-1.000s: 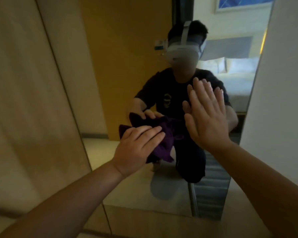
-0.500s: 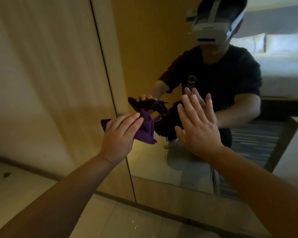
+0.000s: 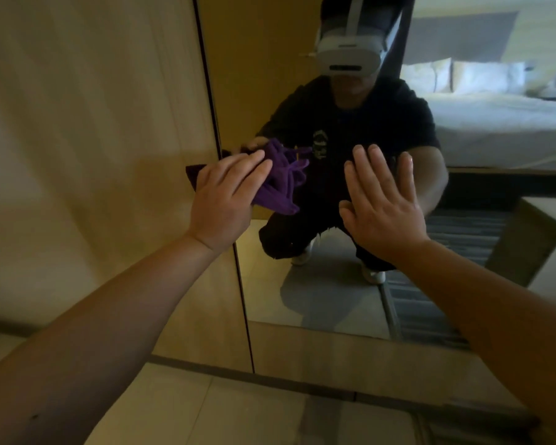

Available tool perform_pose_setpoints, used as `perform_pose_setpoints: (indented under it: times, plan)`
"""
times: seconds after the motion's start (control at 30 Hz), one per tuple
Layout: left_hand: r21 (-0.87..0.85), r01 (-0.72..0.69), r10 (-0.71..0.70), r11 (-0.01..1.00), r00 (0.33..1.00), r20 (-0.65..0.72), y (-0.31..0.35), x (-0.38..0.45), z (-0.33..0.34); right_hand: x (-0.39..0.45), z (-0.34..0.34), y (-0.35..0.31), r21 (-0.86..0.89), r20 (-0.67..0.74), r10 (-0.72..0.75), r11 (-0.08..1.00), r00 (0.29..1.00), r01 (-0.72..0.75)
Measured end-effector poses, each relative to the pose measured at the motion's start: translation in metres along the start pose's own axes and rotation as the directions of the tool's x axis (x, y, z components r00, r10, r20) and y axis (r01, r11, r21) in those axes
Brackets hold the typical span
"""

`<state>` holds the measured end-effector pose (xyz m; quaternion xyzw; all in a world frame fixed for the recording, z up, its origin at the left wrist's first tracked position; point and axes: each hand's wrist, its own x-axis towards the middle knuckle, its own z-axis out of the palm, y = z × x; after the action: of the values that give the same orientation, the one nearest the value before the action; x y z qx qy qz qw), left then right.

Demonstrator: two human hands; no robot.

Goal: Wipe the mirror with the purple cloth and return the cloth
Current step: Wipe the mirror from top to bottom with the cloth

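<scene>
A tall wall mirror [image 3: 318, 303] fills the middle and right of the head view, reaching almost down to the floor. My left hand [image 3: 225, 197] presses a crumpled purple cloth [image 3: 280, 187] flat against the glass at the mirror's left edge, fingers spread over the cloth. One dark corner of the cloth sticks out left over the wooden panel. My right hand [image 3: 382, 203] lies open, palm flat on the glass, to the right of the cloth. The glass reflects a crouching person in a dark shirt with a white headset.
A light wooden wall panel [image 3: 93, 155] adjoins the mirror on the left. A wooden base strip [image 3: 350, 358] runs below the glass, with pale floor tiles [image 3: 222, 412] beneath. The reflection shows a bed with white pillows and a striped carpet.
My left hand has carried the cloth leftward from the mirror's middle to its left edge. My right hand stays flat on the glass. My view has dropped lower and closer.
</scene>
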<state>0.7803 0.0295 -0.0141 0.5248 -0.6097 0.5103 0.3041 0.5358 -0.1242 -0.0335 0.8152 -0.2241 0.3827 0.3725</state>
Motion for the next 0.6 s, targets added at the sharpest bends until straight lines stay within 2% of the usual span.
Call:
perform_pose_setpoints:
  times: [0.1, 0.2, 0.3, 0.43, 0.5, 0.6]
  plan:
    - [0.026, -0.051, 0.053, 0.998, 0.993, -0.104, -0.017, 0.023, 0.011, -0.001, 0.014, 0.001, -0.042, -0.146, -0.003, 0.999, 0.989, -0.003]
    - [0.064, -0.106, 0.118, 0.992, 0.969, -0.219, -0.033, 0.068, 0.017, -0.002, 0.019, 0.001, -0.06, -0.207, -0.006, 0.998, 0.978, -0.007]
    - [0.128, -0.103, 0.138, 0.986, 0.943, -0.304, -0.039, 0.113, 0.023, -0.001, 0.018, 0.0, -0.04, -0.227, 0.009, 0.999, 0.974, -0.019]
    - [0.162, -0.106, 0.139, 0.981, 0.969, -0.204, -0.016, 0.104, 0.036, -0.003, 0.02, 0.0, -0.035, -0.219, 0.022, 0.999, 0.976, -0.031]
    - [0.103, -0.135, 0.149, 0.986, 0.979, -0.137, -0.001, 0.063, 0.046, -0.003, 0.021, 0.0, -0.03, -0.245, 0.023, 0.999, 0.969, -0.032]
    - [0.05, -0.257, 0.258, 0.965, 0.966, -0.025, 0.029, -0.037, 0.066, -0.004, 0.022, 0.001, -0.036, -0.263, 0.006, 0.999, 0.965, -0.016]
